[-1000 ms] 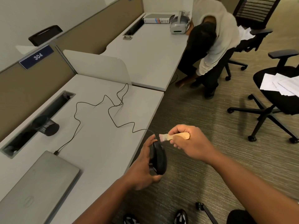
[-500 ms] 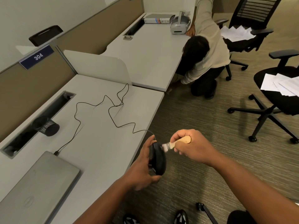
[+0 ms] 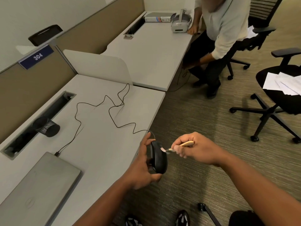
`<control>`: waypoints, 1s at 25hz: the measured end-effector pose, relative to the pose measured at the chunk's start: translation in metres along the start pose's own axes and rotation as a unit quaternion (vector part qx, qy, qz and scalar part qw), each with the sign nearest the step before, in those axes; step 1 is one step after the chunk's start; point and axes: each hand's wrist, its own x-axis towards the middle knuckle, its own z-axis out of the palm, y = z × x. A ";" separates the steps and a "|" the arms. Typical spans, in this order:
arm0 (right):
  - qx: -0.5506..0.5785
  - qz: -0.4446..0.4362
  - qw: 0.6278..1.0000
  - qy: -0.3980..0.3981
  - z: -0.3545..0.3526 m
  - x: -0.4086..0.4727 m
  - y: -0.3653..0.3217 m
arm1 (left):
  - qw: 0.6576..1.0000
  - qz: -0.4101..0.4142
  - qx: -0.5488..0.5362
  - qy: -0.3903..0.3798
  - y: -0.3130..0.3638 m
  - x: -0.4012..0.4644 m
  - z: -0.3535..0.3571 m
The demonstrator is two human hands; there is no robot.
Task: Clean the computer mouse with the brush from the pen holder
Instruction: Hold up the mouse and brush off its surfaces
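Brush tip moved down onto the mouse's back since half a second earlier; before that it sat up near the cable end. Mouse (image 3: 158, 158) was off the desk, held on edge just past the desk's front lip, long axis running roughly away from you, cable end far, tail end near. Your left hand (image 3: 143, 167) cupped it from the desk side, fingers wrapped around its hidden underside and the thumb under its near end, so the grip was firm on the mouse. Your right hand (image 3: 195, 149) was curled tight round the wooden brush (image 3: 182, 145), handle end poking out by the knuckles, bristles pointing left and touching the mouse's upper back. Key relation: the mouse lay directly left of the brush hand, with the brush nearly square to the mouse's long axis, so my read was that the next stroke wanted to run along that axis, toward you or away, with the left hand just holding steady. Cable (image 3: 114, 111) trailed loose across the desk (image 3: 101, 144) to the closed laptop (image 3: 37, 185). Mesh pen holder (image 3: 47, 127) sat near the cable slot, well apart from both hands. Another person was bent by the next desk, out of reach.
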 end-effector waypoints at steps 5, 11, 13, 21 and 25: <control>-0.012 -0.009 1.000 0.009 -0.007 -0.005 0.003 | 1.000 0.012 -0.019 0.001 0.002 0.001 -0.002; 0.035 -0.030 0.992 0.115 0.005 0.007 0.004 | 1.000 0.013 -0.021 -0.011 0.002 0.004 0.001; 0.029 -0.019 0.993 0.109 0.006 0.007 0.005 | 1.000 0.013 -0.022 -0.007 0.002 0.005 0.000; 0.068 0.011 0.993 0.098 -0.009 0.007 0.001 | 0.999 0.019 -0.027 -0.012 -0.002 0.006 -0.002; 0.069 -0.011 0.988 0.136 0.002 0.011 -0.002 | 0.999 0.019 -0.016 -0.019 0.000 0.006 0.002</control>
